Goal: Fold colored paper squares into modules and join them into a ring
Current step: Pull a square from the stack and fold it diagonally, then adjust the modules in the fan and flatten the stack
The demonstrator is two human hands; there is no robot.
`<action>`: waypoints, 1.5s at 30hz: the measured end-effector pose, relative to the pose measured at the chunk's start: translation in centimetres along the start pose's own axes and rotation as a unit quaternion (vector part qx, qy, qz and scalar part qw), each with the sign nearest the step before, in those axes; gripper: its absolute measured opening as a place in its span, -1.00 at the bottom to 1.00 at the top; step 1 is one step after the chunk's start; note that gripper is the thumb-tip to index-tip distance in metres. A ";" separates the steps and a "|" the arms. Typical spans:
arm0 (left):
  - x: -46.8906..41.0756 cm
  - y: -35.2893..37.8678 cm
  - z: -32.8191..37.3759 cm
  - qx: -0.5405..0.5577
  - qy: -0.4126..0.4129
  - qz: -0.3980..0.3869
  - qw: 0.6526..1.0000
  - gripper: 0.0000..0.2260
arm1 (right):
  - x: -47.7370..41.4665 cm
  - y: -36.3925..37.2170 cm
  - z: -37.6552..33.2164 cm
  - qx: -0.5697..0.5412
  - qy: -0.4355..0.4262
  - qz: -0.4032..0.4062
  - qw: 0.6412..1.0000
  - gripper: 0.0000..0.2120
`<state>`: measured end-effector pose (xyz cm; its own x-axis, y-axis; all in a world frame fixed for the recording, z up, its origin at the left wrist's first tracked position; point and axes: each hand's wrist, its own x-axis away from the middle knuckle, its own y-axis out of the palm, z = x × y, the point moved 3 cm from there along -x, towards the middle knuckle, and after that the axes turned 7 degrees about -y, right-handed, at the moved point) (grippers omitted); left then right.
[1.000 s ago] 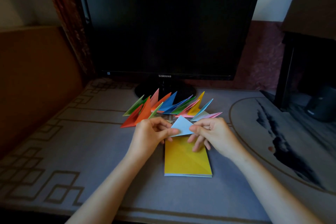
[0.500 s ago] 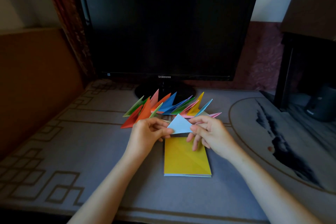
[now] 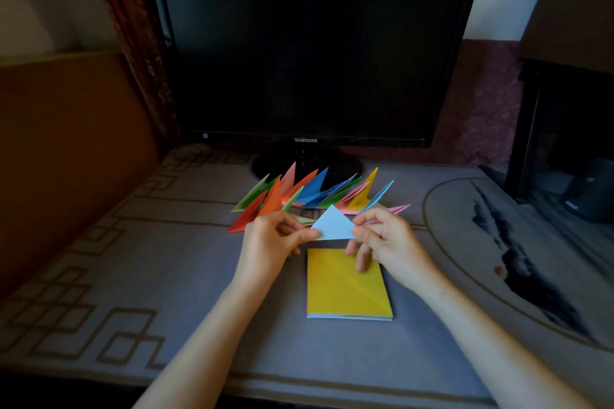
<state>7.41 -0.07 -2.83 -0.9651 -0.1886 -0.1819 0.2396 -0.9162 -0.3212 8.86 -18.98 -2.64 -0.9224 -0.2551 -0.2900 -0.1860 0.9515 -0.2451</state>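
Light-blue triangle (image 3: 333, 224) pinched btwn left hand (image 3: 270, 241) & right hand (image 3: 387, 239), above yellow stack (image 3: 345, 289).

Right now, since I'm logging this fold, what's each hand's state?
Left hand: pinches the light blue triangle at its left corner.
Right hand: pinches the same triangle at its right corner.

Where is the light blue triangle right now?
In the head view, the light blue triangle is mid-frame, pinched by the left hand and right hand, between the yellow paper stack and the folded modules.
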 end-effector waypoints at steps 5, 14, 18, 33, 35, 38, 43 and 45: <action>-0.3 -1.2 -0.4 -0.015 0.025 0.068 0.997 -0.82 | -0.1 -1.4 -0.6 0.001 0.020 0.039 0.999 -0.93; -0.4 -1.6 -0.9 -0.085 0.005 0.121 0.989 -0.72 | -1.2 -1.0 -3.2 0.011 0.107 0.052 0.993 -0.95; -0.2 -1.4 -1.0 -0.084 0.001 0.109 0.990 -0.72 | -2.9 0.7 -2.0 0.046 0.152 0.041 0.986 -0.92; -0.5 -1.0 -1.3 -0.069 0.007 0.077 0.995 -0.78 | -3.9 2.3 -3.5 0.467 0.014 0.030 0.883 -0.55; -0.4 -0.7 -1.2 -0.057 0.014 0.056 0.997 -0.79 | -3.1 1.5 -3.6 0.459 -0.013 0.026 0.888 -0.64; -0.2 -0.2 -1.1 -0.067 0.039 0.023 0.997 -0.78 | -1.8 0.2 -2.5 0.420 -0.015 -0.011 0.908 -0.78; -0.2 0.1 -1.2 -0.095 0.058 -0.015 0.994 -0.80 | -0.5 -0.6 -0.9 0.419 -0.011 -0.100 0.902 -0.53; -0.2 0.2 -1.2 -0.107 0.057 -0.026 0.992 -0.80 | -0.2 -0.6 -0.8 0.430 -0.005 -0.115 0.895 -0.52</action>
<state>7.81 0.19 -3.99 -0.9616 -0.0906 -0.2592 0.2182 -0.8254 -0.5208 8.87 -19.31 -1.70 -0.8891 -0.4333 -0.1475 -0.0371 0.3893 -0.9204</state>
